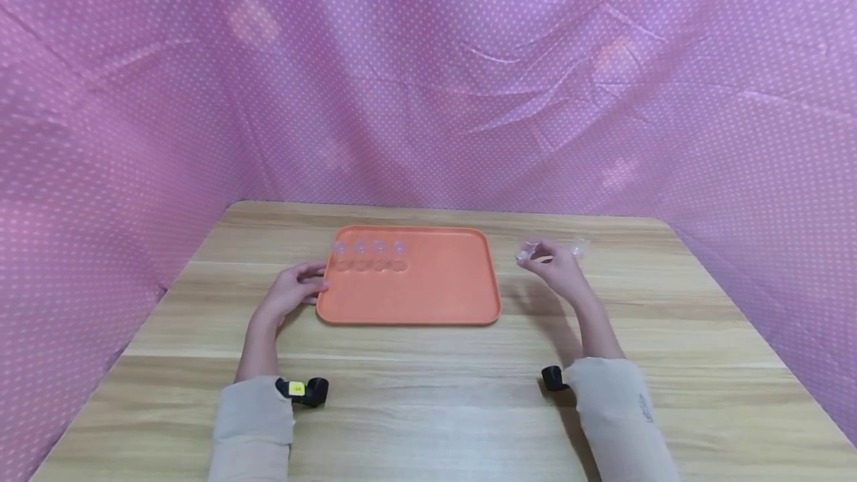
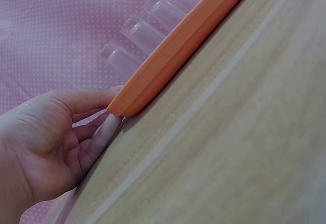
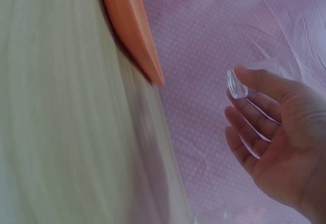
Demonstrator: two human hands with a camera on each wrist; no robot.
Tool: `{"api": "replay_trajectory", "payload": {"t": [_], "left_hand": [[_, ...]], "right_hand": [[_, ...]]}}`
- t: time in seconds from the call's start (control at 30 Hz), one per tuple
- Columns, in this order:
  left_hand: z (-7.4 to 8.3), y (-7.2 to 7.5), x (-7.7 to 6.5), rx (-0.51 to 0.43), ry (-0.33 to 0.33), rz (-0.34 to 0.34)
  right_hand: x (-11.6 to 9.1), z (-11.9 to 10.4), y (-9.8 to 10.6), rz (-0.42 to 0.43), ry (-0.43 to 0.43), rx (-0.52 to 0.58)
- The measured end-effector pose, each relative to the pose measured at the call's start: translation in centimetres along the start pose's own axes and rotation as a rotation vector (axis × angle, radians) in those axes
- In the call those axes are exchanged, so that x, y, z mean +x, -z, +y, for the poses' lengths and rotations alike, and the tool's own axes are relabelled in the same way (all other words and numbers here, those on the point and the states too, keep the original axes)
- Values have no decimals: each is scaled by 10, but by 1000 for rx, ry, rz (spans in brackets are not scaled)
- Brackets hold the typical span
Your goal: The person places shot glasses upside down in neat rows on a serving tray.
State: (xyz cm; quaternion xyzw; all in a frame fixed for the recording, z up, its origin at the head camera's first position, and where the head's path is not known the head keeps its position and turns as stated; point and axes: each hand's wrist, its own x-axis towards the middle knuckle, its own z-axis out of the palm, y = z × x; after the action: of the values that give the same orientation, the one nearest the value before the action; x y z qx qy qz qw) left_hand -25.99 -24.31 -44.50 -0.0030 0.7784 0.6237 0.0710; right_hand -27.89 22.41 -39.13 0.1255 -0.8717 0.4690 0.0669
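Several small clear plastic cups [image 1: 379, 247] stand in a line at the left part of the orange tray [image 1: 448, 281]; in the left wrist view the cups [image 2: 145, 35] rise above the tray's rim. My left hand [image 1: 292, 290] pinches the tray's left edge, one digit over the rim and another under it. To the right of the tray, my right hand [image 1: 554, 268] holds a clear cup [image 3: 237, 84] between thumb and index finger, tilted on its side. Its other fingers are loosely bent. Beyond that hand, another clear object [image 1: 579, 247] is partly hidden.
The tray lies on a light wooden table [image 1: 428, 393], toward its far edge. A pink dotted cloth [image 1: 428, 95] hangs behind and at both sides. Black cameras [image 1: 318, 392] are strapped at both sleeves.
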Motion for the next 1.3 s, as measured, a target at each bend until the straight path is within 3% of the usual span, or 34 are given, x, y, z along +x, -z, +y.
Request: {"api": "replay_trajectory", "payload": {"t": [0.5,0.8,1.3], "left_hand": [[5,1,-2,19,46,-8],[4,0,-2,17,43,-7],[4,1,-2,-2,34,-5]], "right_hand": [[25,-26,-39,-30,96,-36],[35,-43,-65,-62,66,-46],[50,-50,-90,-95,44,-53]]}}
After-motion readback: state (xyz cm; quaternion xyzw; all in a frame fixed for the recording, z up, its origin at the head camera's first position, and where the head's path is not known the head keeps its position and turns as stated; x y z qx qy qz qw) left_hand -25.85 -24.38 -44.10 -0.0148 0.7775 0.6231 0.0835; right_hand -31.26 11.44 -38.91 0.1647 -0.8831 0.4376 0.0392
